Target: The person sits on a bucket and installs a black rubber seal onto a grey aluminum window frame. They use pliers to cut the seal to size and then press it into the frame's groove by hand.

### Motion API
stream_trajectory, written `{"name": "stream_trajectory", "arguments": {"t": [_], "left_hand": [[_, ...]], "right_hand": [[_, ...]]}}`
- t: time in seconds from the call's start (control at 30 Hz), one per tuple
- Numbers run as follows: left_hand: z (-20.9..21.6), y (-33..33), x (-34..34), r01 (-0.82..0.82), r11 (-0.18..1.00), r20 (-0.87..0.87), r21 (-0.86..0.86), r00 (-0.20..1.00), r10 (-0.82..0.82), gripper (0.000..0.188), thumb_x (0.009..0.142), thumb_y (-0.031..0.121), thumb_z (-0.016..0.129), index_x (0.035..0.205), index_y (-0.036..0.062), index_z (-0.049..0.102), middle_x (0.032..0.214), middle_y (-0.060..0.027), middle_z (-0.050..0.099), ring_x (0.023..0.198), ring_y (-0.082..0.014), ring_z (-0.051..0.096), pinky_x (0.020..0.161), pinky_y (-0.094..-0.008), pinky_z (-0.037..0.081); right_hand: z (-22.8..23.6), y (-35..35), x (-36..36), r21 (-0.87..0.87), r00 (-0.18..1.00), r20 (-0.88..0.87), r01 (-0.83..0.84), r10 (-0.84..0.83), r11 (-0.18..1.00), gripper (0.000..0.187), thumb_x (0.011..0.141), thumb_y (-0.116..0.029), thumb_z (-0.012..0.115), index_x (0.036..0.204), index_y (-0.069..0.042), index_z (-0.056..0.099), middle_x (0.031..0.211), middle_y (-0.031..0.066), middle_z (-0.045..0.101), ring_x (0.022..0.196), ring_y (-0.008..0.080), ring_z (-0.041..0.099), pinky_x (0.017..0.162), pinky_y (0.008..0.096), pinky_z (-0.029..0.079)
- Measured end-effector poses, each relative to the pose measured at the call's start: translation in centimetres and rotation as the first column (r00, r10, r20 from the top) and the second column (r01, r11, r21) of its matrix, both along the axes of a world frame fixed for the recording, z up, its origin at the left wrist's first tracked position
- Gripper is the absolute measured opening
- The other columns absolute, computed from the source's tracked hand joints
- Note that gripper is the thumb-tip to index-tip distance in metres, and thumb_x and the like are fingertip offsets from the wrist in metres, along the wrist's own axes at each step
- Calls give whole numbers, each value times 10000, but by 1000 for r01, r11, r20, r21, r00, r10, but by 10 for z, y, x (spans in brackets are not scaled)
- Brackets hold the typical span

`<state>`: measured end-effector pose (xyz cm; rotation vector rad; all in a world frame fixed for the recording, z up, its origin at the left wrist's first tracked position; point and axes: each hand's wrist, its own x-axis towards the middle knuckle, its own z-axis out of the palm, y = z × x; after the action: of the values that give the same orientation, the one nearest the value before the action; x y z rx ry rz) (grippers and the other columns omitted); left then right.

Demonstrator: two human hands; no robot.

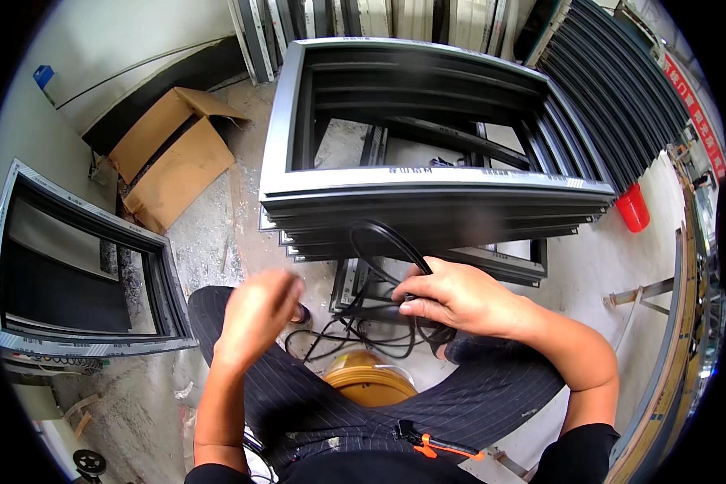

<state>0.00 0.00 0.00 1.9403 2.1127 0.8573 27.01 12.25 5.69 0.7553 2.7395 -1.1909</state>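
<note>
My right hand (456, 297) is closed around a black rubber strip (399, 239), which bends up in a loop in front of the stacked frames. More of the strip (323, 347) lies in loose coils on the floor between my legs. My left hand (258, 315) is lifted over my left knee, its fingers curled together and slightly blurred; whatever they hold, if anything, is hidden. Just beyond both hands rises a stack of dark grey window frames (460, 179), the top one with a silvery face.
A yellow-brown bucket (367, 377) stands between my legs. At left are another frame (81, 214) and an open cardboard box (181, 165). Dark profiles (613, 77) and a red bucket (632, 207) stand at right. An orange-handled tool (436, 444) lies at my waist.
</note>
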Motion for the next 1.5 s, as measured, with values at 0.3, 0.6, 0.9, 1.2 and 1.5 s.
{"name": "stream_trajectory", "arguments": {"t": [0.3, 0.6, 0.9, 1.2, 1.5], "left_hand": [[-9, 133, -25, 83, 995, -340, 63, 939, -56, 428, 908, 430, 577, 972, 8, 608, 903, -139, 607, 954, -325, 588, 1067, -464, 336], [-16, 92, 36, 97, 969, -312, 227, 950, -22, 459, 823, 463, 663, 839, 12, 576, 763, -134, 567, 808, -321, 593, 1011, -465, 359], [8, 38, 94, 345, 925, 598, 161, 712, -369, 204, 989, 153, 514, 1101, -4, 584, 968, -127, 627, 911, -248, 622, 815, -331, 490], [-44, -33, 90, 392, 911, 986, -129, 144, 78, 240, 991, 213, 550, 1007, -19, 610, 921, -35, 630, 831, -101, 579, 780, -242, 471], [-54, -53, 75, 222, 962, 982, -161, -64, 179, 201, 979, 203, 566, 987, 4, 597, 841, -28, 588, 718, -87, 503, 659, -229, 416]], "right_hand": [[-3, 16, -13, -195, 956, -231, 137, -181, 971, 202, 950, -174, 594, 1034, -3, 661, 1053, 104, 609, 902, 172, 622, 797, 297, 519], [20, 29, 14, 284, 885, -428, 327, -186, 901, 202, 938, -183, 613, 1020, -13, 685, 889, 75, 551, 802, 136, 556, 719, 259, 512], [30, 22, -1, -574, 779, -343, 269, -526, 773, 278, 974, -229, 578, 1112, 1, 655, 958, 30, 557, 825, 94, 606, 725, 242, 556], [5, 21, 8, -589, 741, -216, 420, -636, 690, 356, 941, -324, 625, 1030, 19, 653, 788, 40, 611, 676, 102, 612, 607, 232, 535], [-63, -98, 39, -445, 834, 301, -306, 463, 842, 474, 912, -458, 569, 1017, 2, 603, 846, 190, 643, 839, 391, 627, 747, 463, 502]]}}
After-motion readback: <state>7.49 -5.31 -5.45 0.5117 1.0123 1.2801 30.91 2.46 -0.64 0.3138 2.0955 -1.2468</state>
